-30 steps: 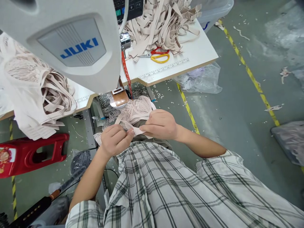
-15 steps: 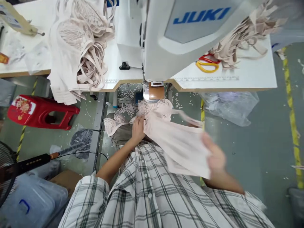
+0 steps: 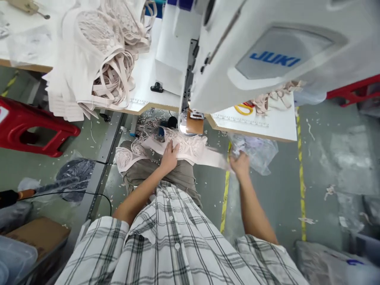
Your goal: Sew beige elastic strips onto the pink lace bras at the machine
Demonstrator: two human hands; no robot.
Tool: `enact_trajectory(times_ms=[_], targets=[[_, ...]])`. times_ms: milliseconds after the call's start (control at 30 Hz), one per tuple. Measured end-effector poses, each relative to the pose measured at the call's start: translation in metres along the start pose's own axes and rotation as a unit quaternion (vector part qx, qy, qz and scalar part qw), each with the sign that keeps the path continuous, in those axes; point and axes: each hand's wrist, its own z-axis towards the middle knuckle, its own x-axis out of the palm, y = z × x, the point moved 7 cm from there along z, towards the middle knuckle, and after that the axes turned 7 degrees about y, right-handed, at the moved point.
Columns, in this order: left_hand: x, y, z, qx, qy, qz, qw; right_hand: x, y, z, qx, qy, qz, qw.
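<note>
The lace garment (image 3: 187, 146) lies across the person's lap at the centre of the frame, just below the sewing machine's plate. One cup hangs off toward the left and its band is drawn out to the right. The grey-green floor (image 3: 332, 158) fills the room around it, strewn with pale scraps and crossed by a yellow line (image 3: 300, 174) on the right. The white sewing machine (image 3: 267, 59) looms over the upper right. It stands on a white worktop (image 3: 279, 122) that runs along the top of the frame. A heap of finished pieces (image 3: 97, 51) spills over the worktop's edge at upper left, with a red stool (image 3: 32, 128) below it at the left edge. A clear plastic bag (image 3: 258, 150) sags under the worktop. The left hand (image 3: 169, 156) lies flat, fingers spread on the lace. The right hand (image 3: 240, 164), blurred, closes on the band's end. Yellow-handled scissors (image 3: 242, 109) peek out under the machine.
</note>
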Motion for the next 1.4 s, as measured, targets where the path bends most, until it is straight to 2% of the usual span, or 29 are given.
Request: enact_trajectory(times_ms=[67,133,167,233,300,400,467,533,600,667,700,767,833,867,900,967,1000,1067,1100,1133,1167,1200,1233,1267,1333,1367,1400], targets=[[0.016,-0.001,0.001,0.006,0.005,-0.005,1.000,0.056,0.034,-0.003,-0.086,0.072,-0.032,0.993],[0.015,0.006,-0.001,0.014,0.006,-0.012,1.000,0.112,0.066,-0.006,-0.164,0.149,-0.063,0.973],[0.008,0.013,-0.005,0.016,0.005,-0.015,1.000,0.138,0.078,-0.007,-0.189,0.186,-0.091,0.960],[-0.021,0.037,-0.018,-0.004,-0.017,-0.017,1.000,0.175,0.090,-0.008,-0.207,0.238,-0.148,0.937],[-0.064,0.076,-0.042,-0.070,-0.073,-0.011,0.995,0.191,0.086,-0.008,-0.198,0.255,-0.178,0.930],[-0.125,0.145,-0.094,-0.228,-0.175,0.002,0.958,0.188,0.069,-0.008,-0.181,0.252,-0.180,0.934],[-0.144,0.173,-0.119,-0.284,-0.189,-0.002,0.940,0.182,0.061,-0.008,-0.176,0.254,-0.176,0.935],[-0.149,0.181,-0.129,-0.296,-0.187,-0.009,0.937,0.175,0.063,-0.009,-0.168,0.251,-0.170,0.938],[-0.146,0.164,-0.126,-0.271,-0.189,-0.015,0.944,0.169,0.082,-0.015,-0.175,0.227,-0.152,0.946],[-0.138,0.129,-0.118,-0.221,-0.188,-0.018,0.957,0.167,0.114,-0.032,-0.225,0.228,-0.111,0.941],[-0.132,0.106,-0.113,-0.190,-0.181,-0.019,0.965,0.168,0.133,-0.046,-0.261,0.255,-0.087,0.927],[-0.118,0.057,-0.105,-0.129,-0.148,-0.020,0.980,0.174,0.164,-0.079,-0.319,0.372,-0.058,0.870],[-0.105,0.012,-0.099,-0.064,-0.097,-0.024,0.993,0.170,0.178,-0.109,-0.318,0.511,-0.061,0.796],[-0.102,-0.006,-0.095,-0.037,-0.081,-0.029,0.996,0.160,0.181,-0.119,-0.308,0.558,-0.059,0.768],[-0.102,-0.020,-0.091,-0.015,-0.076,-0.051,0.996,0.145,0.184,-0.125,-0.300,0.583,-0.052,0.754],[-0.101,-0.040,-0.075,0.009,-0.060,-0.160,0.985,0.101,0.192,-0.126,-0.300,0.575,-0.033,0.761],[-0.094,-0.048,-0.063,0.012,-0.023,-0.244,0.969,0.076,0.196,-0.123,-0.302,0.556,-0.022,0.774],[-0.069,-0.070,-0.038,0.010,0.107,-0.379,0.919,0.028,0.200,-0.118,-0.284,0.541,0.005,0.791],[-0.055,-0.083,-0.028,0.009,0.178,-0.417,0.891,0.007,0.201,-0.117,-0.273,0.554,0.026,0.786],[-0.043,-0.095,-0.020,0.006,0.223,-0.441,0.869,-0.009,0.202,-0.116,-0.273,0.574,0.041,0.771],[-0.038,-0.102,-0.012,0.003,0.231,-0.456,0.860,-0.023,0.201,-0.115,-0.283,0.592,0.045,0.754],[-0.037,-0.106,-0.004,-0.002,0.204,-0.468,0.860,-0.033,0.198,-0.109,-0.299,0.599,0.034,0.742],[-0.040,-0.106,0.003,-0.012,0.163,-0.483,0.860,-0.038,0.194,-0.097,-0.313,0.589,0.014,0.744],[-0.045,-0.104,0.008,-0.021,0.115,-0.488,0.865,-0.041,0.189,-0.076,-0.318,0.555,-0.010,0.769],[-0.057,-0.103,0.011,-0.024,0.058,-0.432,0.900,-0.043,0.179,-0.013,-0.284,0.425,-0.042,0.859],[-0.060,-0.104,0.010,-0.021,0.058,-0.388,0.920,-0.046,0.175,0.026,-0.250,0.335,-0.051,0.907],[-0.062,-0.107,0.007,-0.019,0.069,-0.344,0.936,-0.046,0.172,0.062,-0.221,0.265,-0.060,0.937]])
